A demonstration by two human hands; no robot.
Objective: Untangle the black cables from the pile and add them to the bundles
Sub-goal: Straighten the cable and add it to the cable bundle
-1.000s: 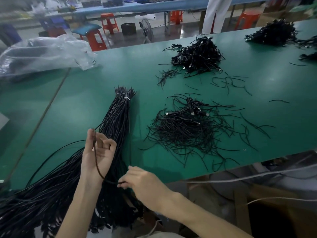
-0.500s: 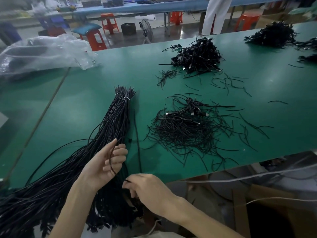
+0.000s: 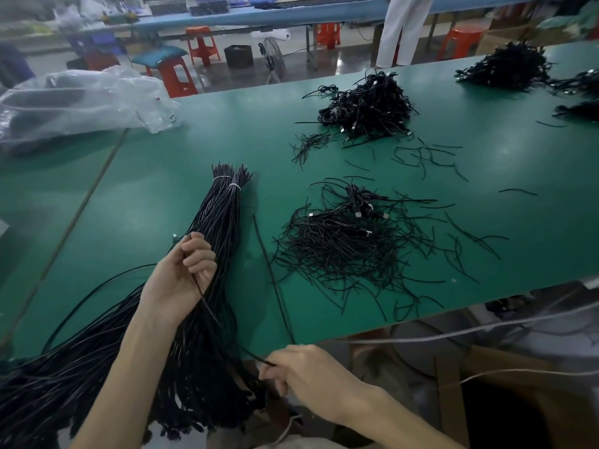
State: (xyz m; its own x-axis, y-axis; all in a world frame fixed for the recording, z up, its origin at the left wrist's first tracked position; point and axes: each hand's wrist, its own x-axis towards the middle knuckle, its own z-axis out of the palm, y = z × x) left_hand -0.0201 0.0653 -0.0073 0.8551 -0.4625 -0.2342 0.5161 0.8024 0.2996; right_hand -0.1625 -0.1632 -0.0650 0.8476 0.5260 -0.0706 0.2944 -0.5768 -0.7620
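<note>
cable [image 3: 209,304] stretched from left hand [image 3: 181,273] to right hand [image 3: 311,374].

bundles [image 3: 223,222] cut off at lower left edge, standing person [image 3: 405,30] cropped above waist, plastic bag [image 3: 81,98] contents blurred

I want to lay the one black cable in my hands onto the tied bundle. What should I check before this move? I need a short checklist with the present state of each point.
1. Grip of the left hand on the thin black cable: fingers curled round it, ok.
2. Pinch of the right hand on the same cable, by the table edge: ok.
3. Cable apart from the tangled pile of black cables: ok.
4. The long black bundle with white ties lies under the left hand: ok.
5. Which way the cable's plug end faces: cannot tell.
6. The loose straight black cable beside the bundle on the green table, not bundled: not ok.
</note>
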